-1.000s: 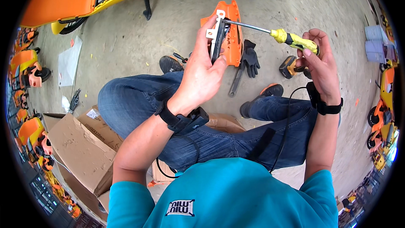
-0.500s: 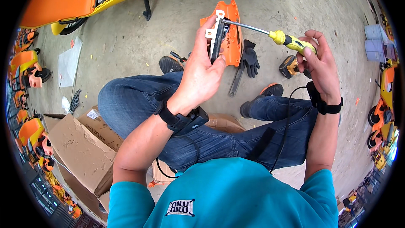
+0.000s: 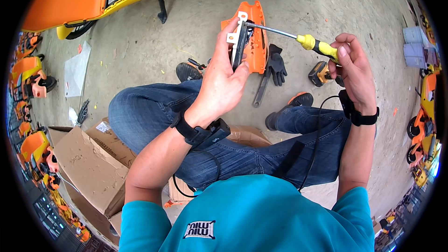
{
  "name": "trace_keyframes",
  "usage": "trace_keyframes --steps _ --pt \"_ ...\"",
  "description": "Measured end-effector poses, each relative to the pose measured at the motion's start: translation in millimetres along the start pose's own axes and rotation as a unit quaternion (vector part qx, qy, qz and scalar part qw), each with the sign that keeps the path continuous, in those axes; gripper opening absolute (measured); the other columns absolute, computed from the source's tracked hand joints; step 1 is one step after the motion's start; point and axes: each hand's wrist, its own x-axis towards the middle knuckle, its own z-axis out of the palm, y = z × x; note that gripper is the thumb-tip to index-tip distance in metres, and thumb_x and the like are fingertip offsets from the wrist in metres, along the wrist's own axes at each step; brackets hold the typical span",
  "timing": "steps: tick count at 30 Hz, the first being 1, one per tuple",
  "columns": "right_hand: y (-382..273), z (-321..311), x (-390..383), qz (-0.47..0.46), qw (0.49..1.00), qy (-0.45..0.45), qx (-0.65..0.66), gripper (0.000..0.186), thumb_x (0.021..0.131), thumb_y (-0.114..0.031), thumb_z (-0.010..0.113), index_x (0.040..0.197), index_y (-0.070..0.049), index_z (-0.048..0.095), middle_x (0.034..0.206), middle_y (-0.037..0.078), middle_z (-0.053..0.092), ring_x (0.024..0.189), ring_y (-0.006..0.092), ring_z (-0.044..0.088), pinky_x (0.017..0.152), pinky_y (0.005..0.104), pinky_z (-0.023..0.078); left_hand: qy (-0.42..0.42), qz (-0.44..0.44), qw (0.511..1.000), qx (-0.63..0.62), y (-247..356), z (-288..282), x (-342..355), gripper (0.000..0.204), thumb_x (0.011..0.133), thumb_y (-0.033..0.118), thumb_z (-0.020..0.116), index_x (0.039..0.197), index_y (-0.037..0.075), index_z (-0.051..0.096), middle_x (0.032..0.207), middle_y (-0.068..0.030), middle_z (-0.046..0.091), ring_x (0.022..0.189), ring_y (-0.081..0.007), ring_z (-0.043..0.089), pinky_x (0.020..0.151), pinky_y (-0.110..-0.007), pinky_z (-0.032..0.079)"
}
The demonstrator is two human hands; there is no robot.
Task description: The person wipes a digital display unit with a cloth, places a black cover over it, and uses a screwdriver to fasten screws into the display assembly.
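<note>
My left hand (image 3: 223,74) is closed around an orange plastic panel (image 3: 257,42) that has a black strip (image 3: 240,44) and a white bracket (image 3: 232,38) along its left side. In my right hand (image 3: 353,67), the fingers grip the end of a yellow and black screwdriver (image 3: 316,46). Its steel shaft points left, and the tip meets the panel near the top of the black strip. What lies right under the tip is too small to make out.
Beyond the panel stands a yellow and orange scooter (image 3: 70,0) on its kickstand. On the floor lie a dark glove (image 3: 277,67), a wrench (image 3: 261,91) and a yellow power tool (image 3: 319,73). An opened cardboard box (image 3: 93,163) is at my left; more scooters line both sides.
The fingers of my right hand have shifted around the end of the screwdriver handle. The panel and the screwdriver tip stay almost where they were.
</note>
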Motion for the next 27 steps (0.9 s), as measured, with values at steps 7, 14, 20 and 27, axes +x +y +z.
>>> trace_keyframes --steps 7,14,20,27 --pt "-6 -4 -2 0.078 0.997 -0.028 0.008 0.031 0.104 -0.032 0.049 0.122 -0.008 0.049 0.084 0.002 0.058 0.066 0.0051 0.054 0.054 0.0202 0.041 -0.003 0.021 0.999 0.032 5 0 -2 0.073 0.088 -0.008 0.045 0.154 0.014 0.023 0.123 -0.0054 0.05 0.103 -0.012 0.053 0.088 -0.028 0.047" --pt "1 -6 0 0.018 0.998 -0.059 0.016 0.04 0.091 -0.016 0.068 0.123 -0.003 0.047 0.105 0.004 0.055 0.074 0.009 0.057 0.058 0.0222 0.047 -0.003 0.006 1.0 0.004 6 0 -2 0.074 0.087 -0.009 0.045 0.154 0.013 0.022 0.125 -0.005 0.05 0.103 -0.0119 0.052 0.087 -0.027 0.046" --pt "-1 -4 -2 0.012 0.999 -0.048 0.009 0.036 0.092 -0.009 0.066 0.122 -0.003 0.047 0.107 0.004 0.054 0.088 0.0113 0.059 0.07 0.0252 0.054 0.001 0.036 0.999 0.029 0 0 -1 0.075 0.087 -0.009 0.047 0.154 0.014 0.022 0.119 -0.0047 0.05 0.099 -0.0115 0.051 0.087 -0.027 0.046" --pt "0 -10 0 0.009 0.998 -0.056 0.009 0.033 0.092 -0.01 0.066 0.12 -0.004 0.048 0.107 0.004 0.054 0.091 0.0113 0.058 0.074 0.026 0.054 -0.004 0.013 1.0 0.027 4 2 -2 0.075 0.086 -0.009 0.047 0.154 0.012 0.022 0.117 -0.005 0.051 0.1 -0.0108 0.05 0.088 -0.026 0.045"
